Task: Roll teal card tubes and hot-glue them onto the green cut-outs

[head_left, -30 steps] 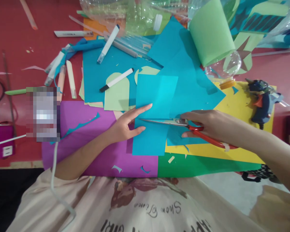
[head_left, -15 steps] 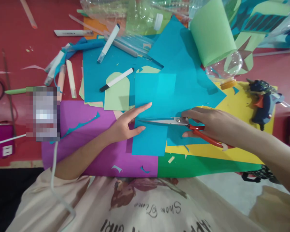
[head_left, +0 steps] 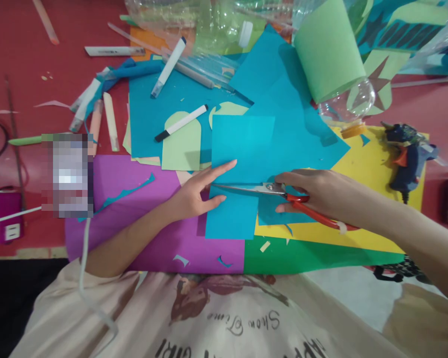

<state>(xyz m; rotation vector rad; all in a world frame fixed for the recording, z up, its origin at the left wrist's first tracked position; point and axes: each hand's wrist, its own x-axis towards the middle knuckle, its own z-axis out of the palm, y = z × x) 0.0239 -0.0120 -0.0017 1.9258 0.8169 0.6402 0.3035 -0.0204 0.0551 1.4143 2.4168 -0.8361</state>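
A sheet of blue paper (head_left: 242,144) lies in front of me, with a cut running across it to near its left edge. My left hand (head_left: 194,196) holds it at that edge, index finger on the part above the cut and thumb on the part below. Its other fingers are out of sight, apparently under the paper. My right hand (head_left: 313,191) grips the red handles of a pair of scissors (head_left: 263,188). The blades look nearly closed along the cut, their tips pointing at my left hand between thumb and index finger.
Purple card (head_left: 145,238), yellow card (head_left: 373,189) and green card (head_left: 313,256) lie underneath. A glue gun (head_left: 406,164) rests at right. Beyond are markers (head_left: 181,123), a green paper-wrapped plastic bottle (head_left: 328,52) and blue sheets. A cabled, pixelated device (head_left: 70,176) sits left.
My right hand and the scissors have moved slightly left, and the blades have closed further through the blue paper. The upper part has shifted a little to the right. My left hand stays nearly still.
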